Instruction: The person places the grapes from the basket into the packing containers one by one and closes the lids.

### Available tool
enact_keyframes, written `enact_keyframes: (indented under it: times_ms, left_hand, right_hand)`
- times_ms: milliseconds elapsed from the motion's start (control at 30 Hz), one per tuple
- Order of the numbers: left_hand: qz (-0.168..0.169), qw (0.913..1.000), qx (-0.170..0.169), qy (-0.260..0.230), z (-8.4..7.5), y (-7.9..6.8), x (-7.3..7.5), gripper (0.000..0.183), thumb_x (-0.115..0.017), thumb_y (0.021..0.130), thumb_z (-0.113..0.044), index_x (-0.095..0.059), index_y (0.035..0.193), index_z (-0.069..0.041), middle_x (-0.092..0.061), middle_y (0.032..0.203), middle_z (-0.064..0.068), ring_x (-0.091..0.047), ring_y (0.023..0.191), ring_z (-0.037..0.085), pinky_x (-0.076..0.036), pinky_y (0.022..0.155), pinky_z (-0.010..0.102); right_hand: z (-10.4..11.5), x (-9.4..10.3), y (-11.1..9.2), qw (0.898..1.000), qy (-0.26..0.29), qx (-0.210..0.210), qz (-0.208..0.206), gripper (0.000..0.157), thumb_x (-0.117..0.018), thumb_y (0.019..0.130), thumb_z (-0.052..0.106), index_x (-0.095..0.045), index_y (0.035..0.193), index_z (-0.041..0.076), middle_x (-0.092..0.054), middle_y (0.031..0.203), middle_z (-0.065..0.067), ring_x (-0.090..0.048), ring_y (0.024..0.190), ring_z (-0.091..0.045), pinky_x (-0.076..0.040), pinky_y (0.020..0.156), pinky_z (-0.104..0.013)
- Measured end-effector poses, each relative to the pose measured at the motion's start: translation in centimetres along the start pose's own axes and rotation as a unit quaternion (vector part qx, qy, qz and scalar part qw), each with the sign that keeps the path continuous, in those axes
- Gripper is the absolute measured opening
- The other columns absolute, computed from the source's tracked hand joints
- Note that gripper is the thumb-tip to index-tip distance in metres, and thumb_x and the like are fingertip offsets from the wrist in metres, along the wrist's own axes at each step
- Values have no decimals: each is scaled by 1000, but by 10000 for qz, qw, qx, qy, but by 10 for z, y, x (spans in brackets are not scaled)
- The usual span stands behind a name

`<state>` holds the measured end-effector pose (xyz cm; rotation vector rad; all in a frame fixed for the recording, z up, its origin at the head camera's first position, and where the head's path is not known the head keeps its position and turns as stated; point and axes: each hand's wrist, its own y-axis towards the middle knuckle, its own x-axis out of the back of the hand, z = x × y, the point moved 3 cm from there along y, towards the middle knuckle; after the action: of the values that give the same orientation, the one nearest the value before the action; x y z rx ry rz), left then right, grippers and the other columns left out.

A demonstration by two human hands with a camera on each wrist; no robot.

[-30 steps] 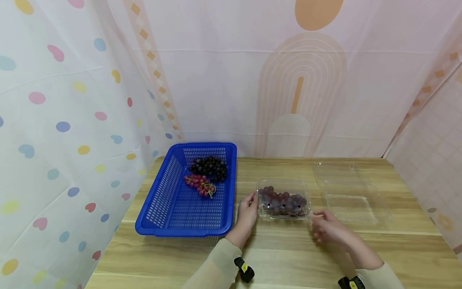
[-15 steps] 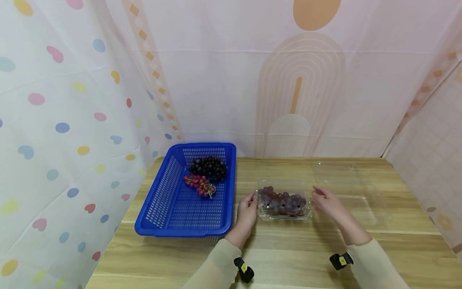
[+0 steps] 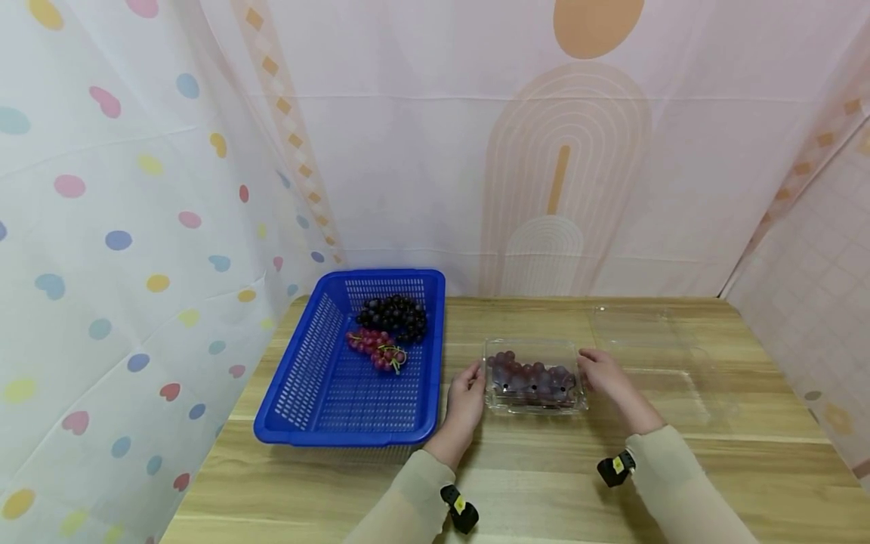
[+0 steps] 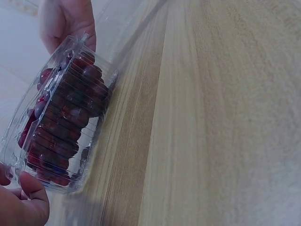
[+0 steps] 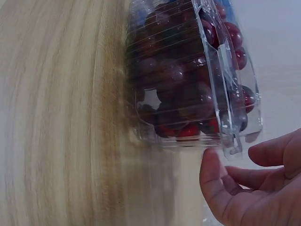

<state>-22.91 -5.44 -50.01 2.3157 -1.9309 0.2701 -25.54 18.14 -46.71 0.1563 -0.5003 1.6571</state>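
Observation:
A clear plastic clamshell box [image 3: 533, 400] with its lid down sits on the wooden table, filled with dark red grapes [image 3: 537, 378]. At its left end my left hand [image 3: 465, 400] pinches the rim; in the left wrist view the left hand [image 4: 23, 202] has fingertips on both sides of the edge. My right hand [image 3: 608, 378] is at the box's right end. In the right wrist view the right hand [image 5: 258, 183] has its thumb and fingers parted, fingertips right at the corner of the rim. Beneath the clear lid, grapes [image 5: 174, 84] fill the box.
A blue plastic basket [image 3: 347, 434] stands to the left, holding a bunch of black grapes [image 3: 394, 316] and a bunch of red grapes [image 3: 374, 346]. An opened clear clamshell box [image 3: 680, 412] lies on the right. Curtains hang behind and at both sides.
My right hand has moved from the box's front right corner up along its right side and in closer to the rim. The left hand and the box have stayed put.

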Motion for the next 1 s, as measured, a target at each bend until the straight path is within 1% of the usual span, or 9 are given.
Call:
enact_keyframes:
  times_ms: [67, 300, 467, 533, 633, 700, 767, 900, 1000]
  left_hand:
    - [9, 10000, 26, -12, 0, 0, 0, 36, -48, 95, -6, -55, 128, 5, -57, 108, 17, -54, 94, 23, -44, 76, 27]
    - [59, 10000, 20, -56, -1, -1, 1, 36, -48, 96, -8, -54, 130, 4, -57, 112, 18, -54, 95, 24, -46, 76, 29]
    - [251, 9993, 196, -207, 0, -5, 2, 40, -44, 99, -16, -49, 134, 4, -53, 127, 23, -52, 113, 34, -45, 93, 43]
    - [333, 9986, 290, -274, 0, -8, 3, 42, -43, 100, -20, -48, 134, 4, -53, 129, 22, -51, 116, 33, -43, 97, 44]
    - [445, 9973, 451, -369, 1, -11, 4, 42, -44, 98, -24, -50, 129, 5, -61, 101, 17, -59, 88, 27, -49, 78, 37]
    - [593, 9955, 593, -442, 1, -14, 4, 37, -44, 94, -22, -51, 120, 3, -56, 79, 8, -52, 65, 19, -45, 61, 29]
    - [783, 9932, 733, -445, 2, -16, 4, 28, -43, 90, -20, -50, 109, 0, -47, 66, 3, -42, 52, 15, -39, 50, 25]
    - [992, 9903, 920, -331, 2, -20, 4, 9, -40, 81, -15, -44, 87, -9, -45, 63, 2, -39, 50, 14, -36, 46, 24]
    - [1026, 9903, 921, -186, 1, -22, 5, 4, -39, 80, -14, -42, 82, -11, -45, 64, 3, -40, 51, 15, -35, 46, 24]
  right_hand:
    - [-2, -1, 1, 9999, 106, -52, 19, 45, -32, 100, 5, -29, 135, -22, -48, 73, -2, -44, 60, -8, -41, 56, -23]
    - [-5, -3, 4, 9983, 460, -297, -171, 42, -33, 101, 7, -35, 134, -17, -52, 85, -5, -45, 65, -6, -41, 60, -23]
    - [-5, -5, 7, 9964, 651, -312, -435, 40, -35, 97, 4, -38, 130, -18, -49, 83, -7, -41, 60, -5, -39, 55, -19]
    - [-5, -6, 8, 9955, 708, -320, -544, 39, -36, 96, 3, -40, 129, -18, -50, 86, -10, -40, 58, -4, -38, 53, -17]
    - [-5, -6, 9, 9950, 746, -312, -579, 39, -36, 96, 3, -39, 129, -18, -50, 90, -11, -39, 59, -4, -37, 53, -17]
    - [-5, -5, 9, 9947, 796, -331, -563, 39, -36, 97, 4, -39, 129, -18, -49, 87, -7, -39, 59, -4, -37, 53, -17]
    - [-5, -5, 9, 9945, 838, -349, -528, 39, -35, 97, 4, -38, 130, -18, -47, 84, -3, -39, 59, -3, -37, 54, -17]
    - [-5, -5, 10, 9940, 883, -397, -518, 39, -36, 98, 5, -39, 131, -17, -48, 82, -1, -39, 58, -3, -36, 53, -18]
    - [-5, -5, 9, 9942, 847, -414, -525, 39, -36, 99, 5, -39, 131, -17, -50, 86, -5, -39, 57, -4, -37, 53, -19]
